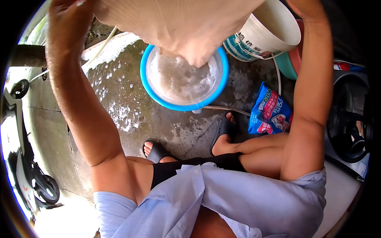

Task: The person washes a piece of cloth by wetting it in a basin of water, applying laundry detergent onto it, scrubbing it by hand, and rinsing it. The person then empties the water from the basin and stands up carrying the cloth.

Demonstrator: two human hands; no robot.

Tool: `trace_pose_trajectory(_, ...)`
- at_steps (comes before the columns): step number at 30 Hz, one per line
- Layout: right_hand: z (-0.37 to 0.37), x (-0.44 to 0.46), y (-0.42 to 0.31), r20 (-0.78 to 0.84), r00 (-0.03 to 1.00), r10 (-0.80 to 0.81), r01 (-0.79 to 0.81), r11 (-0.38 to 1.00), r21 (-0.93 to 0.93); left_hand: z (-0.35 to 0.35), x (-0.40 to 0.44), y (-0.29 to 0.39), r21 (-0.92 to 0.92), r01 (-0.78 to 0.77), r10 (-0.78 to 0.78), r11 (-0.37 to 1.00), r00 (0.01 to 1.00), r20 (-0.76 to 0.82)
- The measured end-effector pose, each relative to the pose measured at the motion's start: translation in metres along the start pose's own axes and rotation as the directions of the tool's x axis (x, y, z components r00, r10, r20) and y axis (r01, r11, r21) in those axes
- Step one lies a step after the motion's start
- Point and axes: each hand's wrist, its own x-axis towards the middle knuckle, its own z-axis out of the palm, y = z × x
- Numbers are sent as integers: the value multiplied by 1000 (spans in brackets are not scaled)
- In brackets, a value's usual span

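Observation:
A wet beige cloth (178,23) hangs stretched between my raised arms, its lower tip over a blue-rimmed basin (145,81) of cloudy, foamy water. My left hand (71,12), at the top left edge, is closed on the cloth's left side, partly cut off by the frame. At the top right, only the wrist end of my right arm shows; the hand itself lies outside the view. Whether the cloth's tip touches the water cannot be made out.
Behind the basin on the right stands a white bucket (254,39), beside green and red tubs. A blue detergent bag (271,109) lies on the wet floor. A hose runs past the basin. Suds spread at left, a scooter (27,166) stands far left, a black round-doored machine (349,115) at right.

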Motion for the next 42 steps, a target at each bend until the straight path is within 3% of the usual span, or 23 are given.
trace_pose_trajectory(2, 29, -8, 9, 147, 966, 210, -231, 963, 140, -36, 1, -88, 100, 210, -230, 973, 935, 270)
trace_pose_trajectory(3, 42, -7, 40, 307, 945, 115, -77, 988, -133, -15, -12, -98, 13, 213, -193, 977, 858, 475)
trace_pose_trajectory(5, 99, -21, 126, 387, 921, -50, 129, 975, -182, 34, -53, -131, 175, 381, -397, 908, 648, 650)
trace_pose_trajectory(6, 132, -33, 148, 432, 896, 103, 13, 966, -257, 63, -92, -163, 317, 497, -576, 808, 547, 608)
trace_pose_trajectory(9, 238, -112, 224, 379, 869, 318, -180, 917, -356, 114, -216, -242, 498, 179, -517, 849, 477, 711)
trace_pose_trajectory(12, 293, -166, 224, 484, 695, 532, -161, 771, -616, 120, -272, -237, 610, 175, -624, 773, 386, 680)
trace_pose_trajectory(15, 327, -221, 237, 446, 802, 398, 14, 734, -679, 117, -320, -252, 712, 57, -693, 700, 297, 657)
trace_pose_trajectory(20, 317, -194, 227, 525, 620, 583, -196, 763, -616, 110, -312, -241, 668, -111, -664, 736, 76, 744)
trace_pose_trajectory(22, 288, -144, 220, 594, 590, 547, -256, 825, -505, 107, -255, -232, 623, 173, -645, 763, 142, 751)
trace_pose_trajectory(23, 263, -119, 209, 569, 691, 446, -264, 888, -376, 101, -226, -236, 434, 446, -555, 783, 185, 811)
trace_pose_trajectory(24, 233, -89, 191, 523, 781, 342, -249, 938, -242, 94, -193, -228, 274, 480, -479, 834, 381, 791)
trace_pose_trajectory(25, 204, -58, 165, 526, 793, 307, -197, 947, -255, 84, -152, -215, 134, 466, -372, 874, 466, 803)
trace_pose_trajectory(26, 180, -39, 139, 451, 820, 353, -424, 904, 63, 68, -111, -159, 210, 324, -375, 923, 626, 684)
trace_pose_trajectory(28, 130, -1, 79, 358, 910, 209, -182, 977, -108, 54, -61, -137, -21, 232, -157, 973, 722, 673)
trace_pose_trajectory(30, 97, 22, 36, 254, 941, 225, -316, 854, 413, 41, -17, -88, -271, 215, 1, 938, 781, 624)
trace_pose_trajectory(31, 84, 25, 8, 111, 981, 159, -194, 808, 557, 37, 2, -56, -55, 327, -254, 943, 819, 515)
trace_pose_trajectory(32, 70, 29, -18, 75, 986, 149, -163, 750, 641, 36, 15, -40, -210, 290, -149, 934, 847, 510)
trace_pose_trajectory(33, 64, 31, -46, -12, 974, 224, -139, 642, 754, 30, 24, -22, -85, 128, -76, 988, 890, 449)
trace_pose_trajectory(34, 61, 30, -38, -29, 974, 223, -139, 701, 699, 25, 30, -8, 55, -30, 6, 998, 920, 393)
trace_pose_trajectory(35, 58, 30, -30, -47, 974, 221, -141, 756, 639, 26, 35, -2, -134, 0, 46, 991, 939, 342)
trace_pose_trajectory(37, 54, 24, 76, 108, 989, 99, -107, 992, 63, 27, 42, 6, -492, 31, 89, 870, 972, 218)
trace_pose_trajectory(38, 80, 26, 62, 356, 930, 88, -104, 994, 25, 27, 44, 11, -644, 26, 94, 765, 984, 152)
trace_pose_trajectory(42, 188, -14, 94, 419, 846, 330, -492, 787, 372, 5, 42, 22, -706, 17, 27, 708, 998, 51)
